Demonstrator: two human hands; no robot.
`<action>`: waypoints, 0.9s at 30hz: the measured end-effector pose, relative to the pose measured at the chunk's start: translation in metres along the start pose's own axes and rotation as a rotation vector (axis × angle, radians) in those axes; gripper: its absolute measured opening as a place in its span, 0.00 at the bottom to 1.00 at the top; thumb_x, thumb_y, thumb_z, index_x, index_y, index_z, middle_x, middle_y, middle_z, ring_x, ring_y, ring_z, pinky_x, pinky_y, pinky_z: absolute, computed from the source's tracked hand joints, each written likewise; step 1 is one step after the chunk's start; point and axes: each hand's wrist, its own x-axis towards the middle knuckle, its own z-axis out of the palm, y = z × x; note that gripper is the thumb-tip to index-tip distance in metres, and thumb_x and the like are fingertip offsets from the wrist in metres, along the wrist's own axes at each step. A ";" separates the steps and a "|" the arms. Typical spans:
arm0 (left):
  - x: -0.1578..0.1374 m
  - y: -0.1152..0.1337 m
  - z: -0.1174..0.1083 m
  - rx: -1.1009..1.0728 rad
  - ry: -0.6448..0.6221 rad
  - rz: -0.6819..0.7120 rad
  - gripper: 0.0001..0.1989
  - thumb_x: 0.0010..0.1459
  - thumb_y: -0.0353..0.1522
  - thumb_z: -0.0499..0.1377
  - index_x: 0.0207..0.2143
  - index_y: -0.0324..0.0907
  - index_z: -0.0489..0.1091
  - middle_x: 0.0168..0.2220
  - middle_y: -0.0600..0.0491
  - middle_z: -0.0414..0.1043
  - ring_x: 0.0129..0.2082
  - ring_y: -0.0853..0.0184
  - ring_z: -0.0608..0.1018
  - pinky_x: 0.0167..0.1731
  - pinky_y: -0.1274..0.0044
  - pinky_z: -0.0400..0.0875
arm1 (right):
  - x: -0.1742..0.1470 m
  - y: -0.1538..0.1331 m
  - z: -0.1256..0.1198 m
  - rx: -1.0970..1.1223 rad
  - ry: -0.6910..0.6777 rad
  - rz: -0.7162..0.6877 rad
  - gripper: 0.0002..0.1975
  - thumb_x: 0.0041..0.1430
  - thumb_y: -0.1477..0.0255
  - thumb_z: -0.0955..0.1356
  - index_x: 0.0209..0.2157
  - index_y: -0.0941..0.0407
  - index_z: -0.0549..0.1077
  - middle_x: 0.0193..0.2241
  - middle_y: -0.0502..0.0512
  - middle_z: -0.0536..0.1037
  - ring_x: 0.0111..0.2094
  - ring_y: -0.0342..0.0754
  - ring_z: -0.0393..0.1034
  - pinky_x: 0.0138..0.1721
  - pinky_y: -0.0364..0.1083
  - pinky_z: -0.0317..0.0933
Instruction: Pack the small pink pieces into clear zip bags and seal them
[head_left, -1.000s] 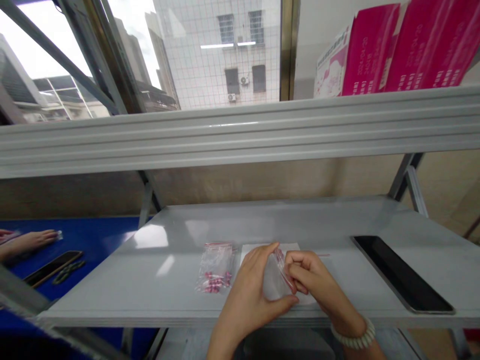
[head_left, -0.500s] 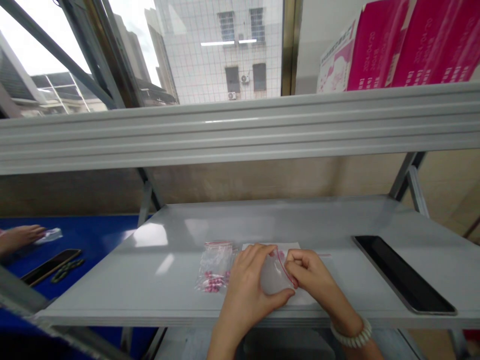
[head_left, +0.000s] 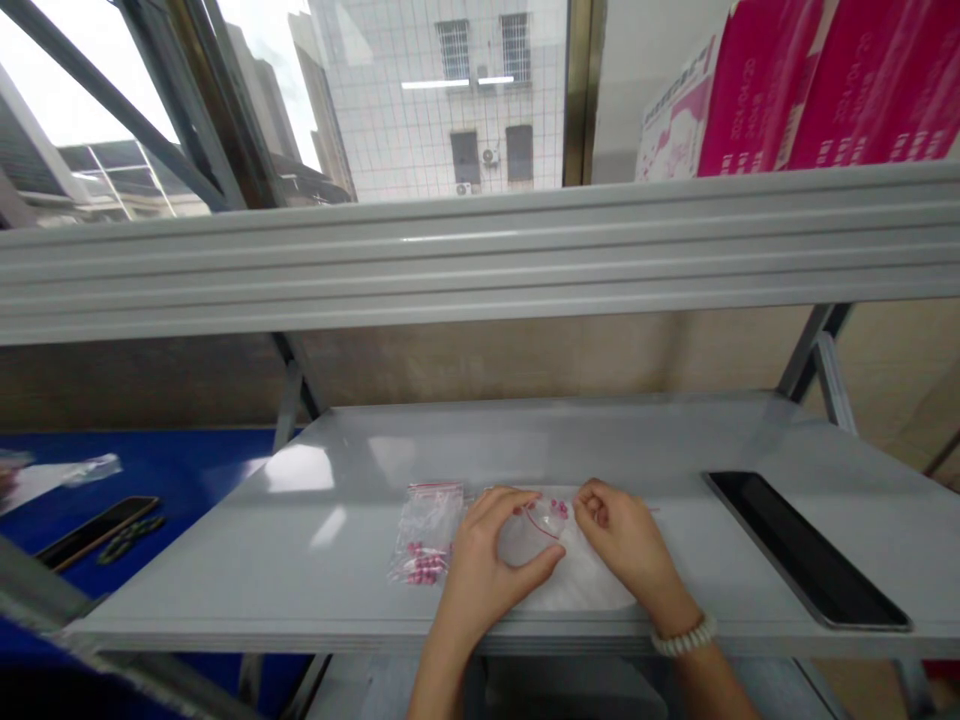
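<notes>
A clear zip bag (head_left: 517,543) with a red seal line sits between the thumb and fingers of my left hand (head_left: 484,560), its mouth facing right. My left thumb and fingertips are curved apart around its edges. Several pink beads (head_left: 559,508) lie just beyond the bag's mouth. Right beside them, the fingers of my right hand (head_left: 626,535) are curled into a pinch; anything inside the pinch is hidden. Under both hands is a white sheet (head_left: 592,590). Left of my left hand, clear zip bags (head_left: 429,530) with pink beads inside lie on the shelf.
A dark tablet (head_left: 806,545) lies at the right. Pink boxes (head_left: 765,90) stand on the upper shelf, whose grey beam (head_left: 480,265) crosses ahead. On the blue table (head_left: 202,470) at left are a phone (head_left: 97,530), scissors (head_left: 129,540) and a plastic bag (head_left: 94,468).
My right hand has come off the bag's red seal edge and closed beside the beads. The bag's mouth has shifted left with my left hand. A co-worker's hand at far left has drawn back.
</notes>
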 end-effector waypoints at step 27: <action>-0.001 0.001 0.006 -0.050 0.066 -0.013 0.14 0.47 0.30 0.65 0.39 0.44 0.77 0.38 0.50 0.79 0.40 0.58 0.79 0.44 0.67 0.72 | 0.002 -0.010 -0.004 0.065 -0.031 -0.129 0.11 0.61 0.68 0.66 0.35 0.58 0.79 0.32 0.58 0.81 0.33 0.51 0.73 0.36 0.47 0.66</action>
